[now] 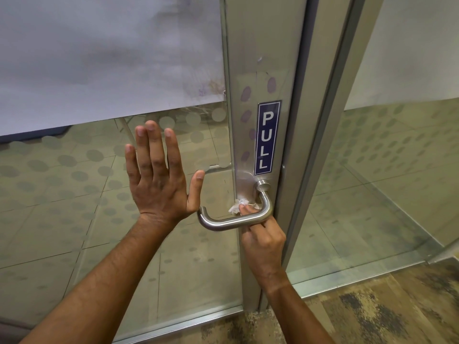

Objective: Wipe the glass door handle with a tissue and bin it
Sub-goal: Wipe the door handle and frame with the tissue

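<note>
A brushed-steel lever handle [223, 223] sticks out from the metal stile of a glass door [74, 194]. My right hand [263, 242] comes up from below the lever near its bend and pinches a crumpled white tissue [238, 204] against the back of the handle. My left hand [159, 175] lies flat on the glass just left of the handle's free end, fingers straight and spread.
A blue PULL sign [267, 139] is stuck on the stile above the handle. The door frame [320, 145] stands right of it, with a fixed glass panel [397, 170] beyond. Mottled brown flooring [372, 311] lies at my feet. No bin is in view.
</note>
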Demonstrator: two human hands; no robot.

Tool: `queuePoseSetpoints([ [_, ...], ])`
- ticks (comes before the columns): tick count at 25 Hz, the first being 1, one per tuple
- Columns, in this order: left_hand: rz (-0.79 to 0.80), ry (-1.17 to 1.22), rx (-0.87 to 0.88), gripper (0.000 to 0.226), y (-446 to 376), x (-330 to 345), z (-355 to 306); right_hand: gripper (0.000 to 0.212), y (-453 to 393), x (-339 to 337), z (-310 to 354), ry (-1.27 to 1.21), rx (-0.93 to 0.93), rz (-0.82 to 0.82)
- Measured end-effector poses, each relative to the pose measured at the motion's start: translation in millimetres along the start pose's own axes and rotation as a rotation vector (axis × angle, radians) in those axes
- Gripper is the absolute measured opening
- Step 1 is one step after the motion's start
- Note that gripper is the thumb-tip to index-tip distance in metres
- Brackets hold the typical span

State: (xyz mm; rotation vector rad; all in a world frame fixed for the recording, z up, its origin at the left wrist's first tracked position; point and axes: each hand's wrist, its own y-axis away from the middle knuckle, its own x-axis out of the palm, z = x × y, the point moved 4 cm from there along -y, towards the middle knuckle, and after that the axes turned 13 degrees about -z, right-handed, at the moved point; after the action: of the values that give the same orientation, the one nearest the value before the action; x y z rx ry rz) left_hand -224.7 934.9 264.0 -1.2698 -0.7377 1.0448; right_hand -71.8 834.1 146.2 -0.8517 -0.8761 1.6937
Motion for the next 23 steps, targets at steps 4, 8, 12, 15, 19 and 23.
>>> queuePoseSetpoints([
  [4,-0.003,0.005,0.003,0.083,0.3,0.3,0.0,0.024,18.8,6.5,5.8,0.07,0.019,0.063],
  [8,-0.013,0.018,0.0,0.083,0.0,0.0,-0.6,0.03,35.2,10.0,4.3,0.138,0.105,0.213],
  [12,-0.013,0.023,-0.014,0.083,-0.9,-0.3,0.2,0.025,29.2,6.8,2.0,0.114,0.236,0.145],
  [15,-0.012,0.017,-0.016,0.083,-0.5,-1.2,-0.3,0.044,20.4,0.4,-7.6,0.08,0.445,0.073],
  [19,-0.027,0.018,-0.019,0.083,-1.6,-1.4,-1.8,0.029,16.2,-6.9,-15.1,0.035,0.666,-0.063],
  [23,-0.035,0.034,-0.018,0.083,-0.4,-0.1,-0.6,0.018,25.0,-3.1,-28.5,0.049,0.997,-0.081],
])
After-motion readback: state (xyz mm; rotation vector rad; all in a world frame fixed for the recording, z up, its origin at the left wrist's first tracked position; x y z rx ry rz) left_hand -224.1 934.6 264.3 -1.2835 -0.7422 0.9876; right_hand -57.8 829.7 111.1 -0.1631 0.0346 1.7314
